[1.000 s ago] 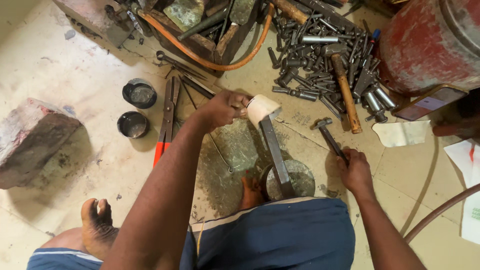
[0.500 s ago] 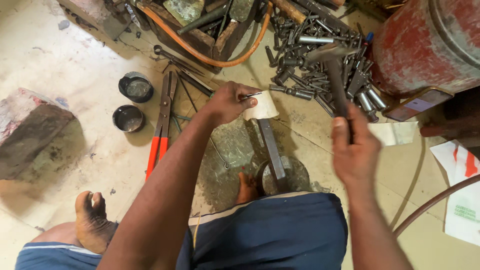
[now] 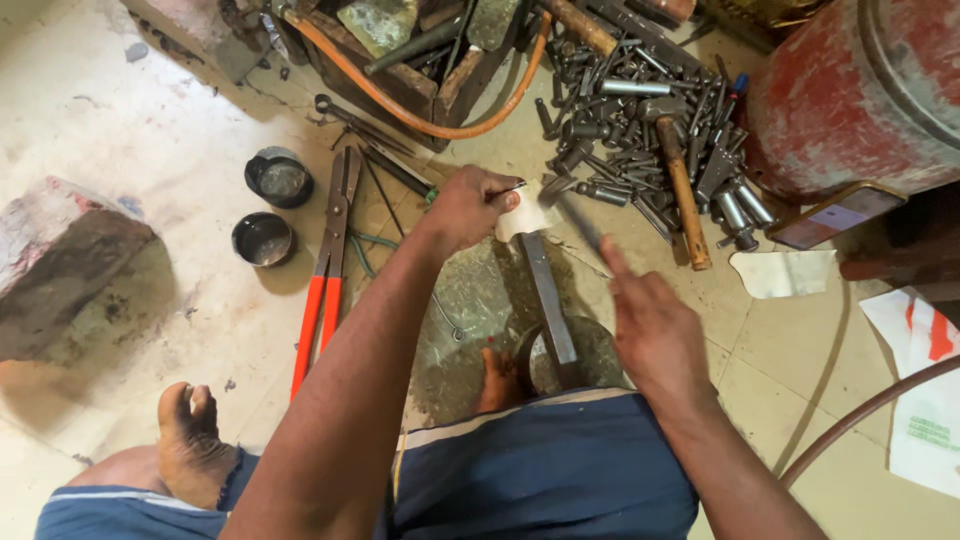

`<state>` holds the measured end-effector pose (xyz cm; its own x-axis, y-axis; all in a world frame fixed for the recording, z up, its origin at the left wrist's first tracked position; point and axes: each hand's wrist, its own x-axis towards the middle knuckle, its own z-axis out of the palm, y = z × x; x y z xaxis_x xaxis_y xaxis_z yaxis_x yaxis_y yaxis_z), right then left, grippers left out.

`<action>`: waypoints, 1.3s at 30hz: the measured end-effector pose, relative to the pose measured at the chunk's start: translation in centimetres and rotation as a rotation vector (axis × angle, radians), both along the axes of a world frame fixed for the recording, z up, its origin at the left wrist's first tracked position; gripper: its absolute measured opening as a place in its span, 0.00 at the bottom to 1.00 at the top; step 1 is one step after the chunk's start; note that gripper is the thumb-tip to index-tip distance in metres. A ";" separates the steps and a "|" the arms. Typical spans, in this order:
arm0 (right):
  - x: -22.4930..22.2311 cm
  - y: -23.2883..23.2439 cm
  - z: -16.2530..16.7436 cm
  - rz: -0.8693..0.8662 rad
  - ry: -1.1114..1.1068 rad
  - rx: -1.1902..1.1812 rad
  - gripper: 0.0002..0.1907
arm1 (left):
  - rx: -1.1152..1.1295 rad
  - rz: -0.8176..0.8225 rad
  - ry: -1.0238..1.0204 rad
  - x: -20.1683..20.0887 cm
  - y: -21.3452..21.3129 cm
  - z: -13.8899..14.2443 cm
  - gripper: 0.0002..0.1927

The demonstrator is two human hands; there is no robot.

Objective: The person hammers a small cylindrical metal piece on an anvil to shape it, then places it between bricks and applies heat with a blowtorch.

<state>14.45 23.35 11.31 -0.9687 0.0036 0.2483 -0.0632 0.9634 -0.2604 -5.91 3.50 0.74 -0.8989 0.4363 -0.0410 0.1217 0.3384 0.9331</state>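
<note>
The small pale sheet-metal piece (image 3: 522,212) sits on the far end of a flat steel bar (image 3: 548,298), which runs away from the person's body and serves as a narrow anvil; its near end rests on a round metal base (image 3: 590,352) between the knees, and a bare foot (image 3: 497,382) sits against that base, apparently to keep it from shifting. The left hand (image 3: 468,205) is closed in a pinch on the near edge of the piece, pressing it flat on the bar end so it will take a blow without skidding. The right hand (image 3: 650,325) is raised over the bar, fingers curled about a dark, motion-blurred tool handle (image 3: 580,222) whose head I cannot make out; the blur suggests a swing toward the piece. Farther out lie things kept within arm's reach: red-handled long snips (image 3: 325,275) to the left, two small dark tins (image 3: 270,205), a wooden-handled hammer (image 3: 682,185) on a heap of punches and sockets (image 3: 640,110), an orange hose (image 3: 420,120), and a red cylinder (image 3: 850,90) at right.
</note>
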 end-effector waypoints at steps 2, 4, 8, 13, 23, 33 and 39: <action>0.0 0.1 0.1 0.020 0.076 -0.010 0.29 | -0.071 -0.004 0.028 0.1 -0.1 0.2 0.15; 0.1 0.3 0.2 0.043 0.217 -0.078 0.29 | -0.036 -0.049 0.073 0.2 -0.2 0.3 0.15; 0.4 0.8 0.1 0.215 0.294 -0.008 0.31 | 0.043 -0.072 0.061 0.2 -0.3 0.3 0.14; 0.0 1.4 -0.2 0.108 0.222 -0.036 0.28 | 0.047 -0.055 0.079 0.3 -0.2 -0.4 0.15; -0.3 1.8 0.0 0.068 0.268 -0.295 0.28 | 0.088 0.030 -0.120 0.8 -0.7 -1.5 0.13; -0.2 1.6 -0.2 -0.193 0.222 -0.388 0.26 | 0.067 0.065 -0.190 1.0 -1.2 -1.0 0.18; 0.0 1.3 -0.7 0.239 0.431 -0.103 0.26 | 0.261 -0.037 -0.094 -0.1 -1.1 -2.2 0.16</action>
<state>14.49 24.67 10.61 -0.7551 -0.1602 0.6358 -0.4012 0.8798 -0.2548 -5.98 2.38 -1.43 -0.8798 0.4753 -0.0058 0.0378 0.0820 0.9959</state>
